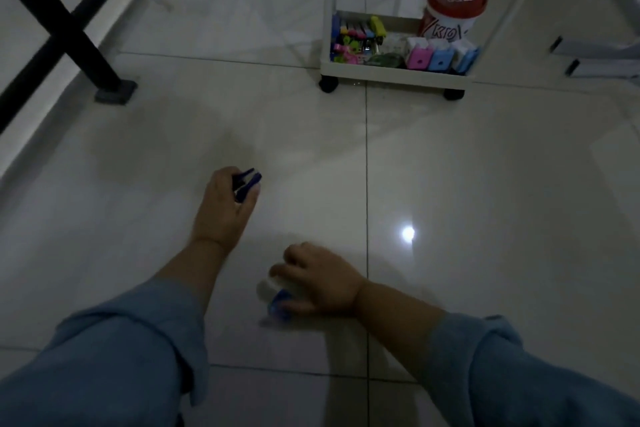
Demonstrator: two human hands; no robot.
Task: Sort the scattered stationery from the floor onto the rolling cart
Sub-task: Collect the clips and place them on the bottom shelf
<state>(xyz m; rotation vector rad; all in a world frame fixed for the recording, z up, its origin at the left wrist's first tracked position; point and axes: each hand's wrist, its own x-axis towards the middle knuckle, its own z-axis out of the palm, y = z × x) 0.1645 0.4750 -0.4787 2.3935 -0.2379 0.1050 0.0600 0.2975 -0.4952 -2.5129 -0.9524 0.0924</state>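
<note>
Stationery (360, 38) already crowds the rolling cart (391, 74), well ahead of both hands. The left hand (225, 208) curls round a dark blue clip-like item (247, 182). The right hand (322, 279) closes its fingers on a blurred blue piece (280, 305) lying on the floor (485, 184). These 2 seem to be the last pieces left to sort.
</note>
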